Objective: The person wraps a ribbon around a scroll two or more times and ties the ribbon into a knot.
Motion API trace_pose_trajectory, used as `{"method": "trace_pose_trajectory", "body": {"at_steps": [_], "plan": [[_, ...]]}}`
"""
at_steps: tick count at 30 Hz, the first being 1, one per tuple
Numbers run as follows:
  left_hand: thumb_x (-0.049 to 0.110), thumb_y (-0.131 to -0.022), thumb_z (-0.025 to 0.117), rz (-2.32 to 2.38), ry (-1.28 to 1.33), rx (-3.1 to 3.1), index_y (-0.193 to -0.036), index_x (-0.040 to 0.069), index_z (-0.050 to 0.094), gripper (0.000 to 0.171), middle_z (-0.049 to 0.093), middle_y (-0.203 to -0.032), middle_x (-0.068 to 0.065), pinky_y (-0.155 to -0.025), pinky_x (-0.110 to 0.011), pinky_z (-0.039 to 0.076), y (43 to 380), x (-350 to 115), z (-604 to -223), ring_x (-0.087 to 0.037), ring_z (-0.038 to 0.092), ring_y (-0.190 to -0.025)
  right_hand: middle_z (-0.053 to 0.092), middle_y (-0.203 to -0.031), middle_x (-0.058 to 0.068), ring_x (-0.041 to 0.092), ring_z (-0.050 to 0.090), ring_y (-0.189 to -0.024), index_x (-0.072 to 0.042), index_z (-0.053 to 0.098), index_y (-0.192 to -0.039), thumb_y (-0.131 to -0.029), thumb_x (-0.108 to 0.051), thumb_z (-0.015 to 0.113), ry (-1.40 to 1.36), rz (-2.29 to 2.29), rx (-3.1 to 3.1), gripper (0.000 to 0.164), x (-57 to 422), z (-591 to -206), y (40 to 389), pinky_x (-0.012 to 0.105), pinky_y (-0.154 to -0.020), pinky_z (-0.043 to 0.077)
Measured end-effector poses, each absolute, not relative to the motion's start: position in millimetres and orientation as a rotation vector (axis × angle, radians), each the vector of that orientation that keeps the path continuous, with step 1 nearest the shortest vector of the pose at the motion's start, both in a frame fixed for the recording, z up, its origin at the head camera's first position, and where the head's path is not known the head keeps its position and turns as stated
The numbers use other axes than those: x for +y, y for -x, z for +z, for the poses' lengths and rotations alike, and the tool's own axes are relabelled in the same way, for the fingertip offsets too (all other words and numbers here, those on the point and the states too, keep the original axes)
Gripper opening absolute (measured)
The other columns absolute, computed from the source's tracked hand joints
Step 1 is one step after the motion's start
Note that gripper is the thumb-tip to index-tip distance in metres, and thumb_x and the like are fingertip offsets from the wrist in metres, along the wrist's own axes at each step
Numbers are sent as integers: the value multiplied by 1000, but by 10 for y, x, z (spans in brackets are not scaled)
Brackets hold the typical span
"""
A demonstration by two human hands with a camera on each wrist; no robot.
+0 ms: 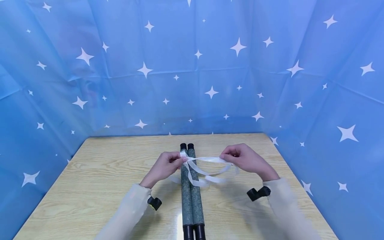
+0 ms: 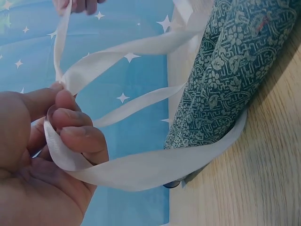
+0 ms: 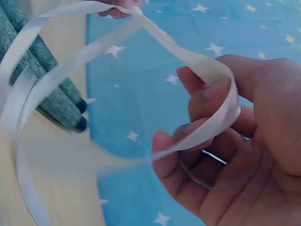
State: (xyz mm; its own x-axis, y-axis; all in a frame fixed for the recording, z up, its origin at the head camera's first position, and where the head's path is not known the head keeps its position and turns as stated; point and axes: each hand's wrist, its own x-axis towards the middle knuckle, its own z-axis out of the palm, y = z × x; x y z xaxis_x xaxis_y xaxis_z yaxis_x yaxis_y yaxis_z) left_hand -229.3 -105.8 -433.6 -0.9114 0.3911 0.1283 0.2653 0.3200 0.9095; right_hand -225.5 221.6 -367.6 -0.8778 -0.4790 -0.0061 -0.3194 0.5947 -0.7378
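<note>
A scroll point(image 1: 191, 193) with two rollers side by side lies lengthwise on the table, its green patterned cloth point(image 2: 225, 80) showing closely in the left wrist view. Over the scroll's far part, my left hand point(image 1: 166, 165) pinches a white ribbon point(image 2: 136, 172) between thumb and fingertips. One loop of the ribbon runs from that pinch around the rollers. To the right, my right hand point(image 1: 244, 159) grips another stretch of ribbon point(image 3: 207, 68), which passes between thumb and forefinger and across the curled fingers. Between both hands the ribbon is stretched, with loose loops hanging below.
The light wood table point(image 1: 114, 166) extends to both sides of the scroll. A blue curtain point(image 1: 180, 66) with white stars rises behind it and along both sides. Dark roller ends point(image 1: 193, 231) reach the near edge of the view. Each wrist wears a small black camera point(image 1: 258, 193).
</note>
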Motion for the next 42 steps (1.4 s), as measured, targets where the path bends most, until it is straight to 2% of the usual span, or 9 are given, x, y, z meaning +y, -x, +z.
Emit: {"method": "trace_pose_trajectory", "body": {"at_steps": [2, 4, 11, 17, 24, 31, 35, 38, 42], "plan": [[35, -104, 61, 1659, -611, 2452, -84, 10, 68, 33, 51, -63, -2, -50, -25, 34, 2293, -1051, -4328, -12, 36, -50, 43, -63, -4, 7, 29, -52, -18, 75, -102, -103, -29, 63, 690, -1142, 2597, 16, 2266, -3625, 2181, 28, -54, 33], [35, -105, 60, 1661, -610, 2445, -86, 8, 68, 34, 50, -63, -2, -50, -26, 36, 2294, -1045, -4319, -12, 39, -51, 44, -62, -6, 5, 30, -51, -16, 75, -101, -103, -25, 63, 767, -1151, 2531, 15, 2274, -3609, 2105, 27, -53, 35], [31, -106, 59, 1667, -608, 2405, -96, 2, 70, 32, 53, -65, -1, -50, -25, 38, 2289, -1005, -4300, -12, 44, -52, 74, -83, 5, 12, 69, -74, -13, 73, -106, -104, -21, 62, 988, -1086, 2184, 15, 2050, -3811, 1948, 27, -70, 56], [28, -107, 57, 1625, -678, 2412, -97, -2, 69, 33, 51, -63, 0, -51, -25, 38, 2289, -997, -4303, -10, 44, -51, 72, -86, 0, 8, 63, -71, -18, 73, -105, -103, -18, 61, 962, -1064, 2418, 12, 1849, -4040, 2060, 24, -61, 50], [27, -107, 57, 1610, -696, 2422, -98, 7, 72, 26, 54, -66, -2, -50, -25, 41, 2271, -1021, -4282, -11, 46, -52, 71, -117, -2, 15, 67, -96, -23, 68, -128, -102, -28, 65, 811, -1242, 2649, 27, 1521, -4189, 2181, 29, -74, 56], [27, -106, 58, 1646, -685, 2438, -97, 9, 72, 25, 63, -74, -14, -56, -39, 54, 2268, -973, -4294, -15, 55, -58, 73, -92, 0, 15, 63, -79, -18, 76, -106, -103, -32, 64, 763, -1292, 2657, 19, 1393, -4148, 2215, 29, -72, 54], [23, -105, 60, 1726, -666, 2414, -99, 7, 72, 21, 68, -84, -25, -60, -36, 57, 2266, -968, -4308, -27, 64, -66, 74, -91, 2, 16, 64, -75, -16, 75, -111, -102, -31, 66, 705, -1370, 2524, 20, 1391, -4072, 2182, 32, -71, 56], [22, -105, 61, 1786, -632, 2377, -100, 6, 72, 19, 70, -85, -22, -62, -33, 58, 2270, -964, -4314, -40, 67, -74, 75, -92, 10, 21, 68, -76, -11, 69, -121, -100, -28, 68, 609, -1484, 2358, 27, 1345, -4054, 2156, 38, -73, 60], [22, -104, 62, 1837, -578, 2330, -102, 7, 71, 17, 73, -85, -15, -65, -35, 60, 2284, -944, -4327, -46, 68, -81, 77, -93, 14, 35, 73, -81, -8, 57, -136, -97, -26, 73, 495, -1605, 2215, 47, 1256, -4102, 2150, 49, -80, 61]]}}
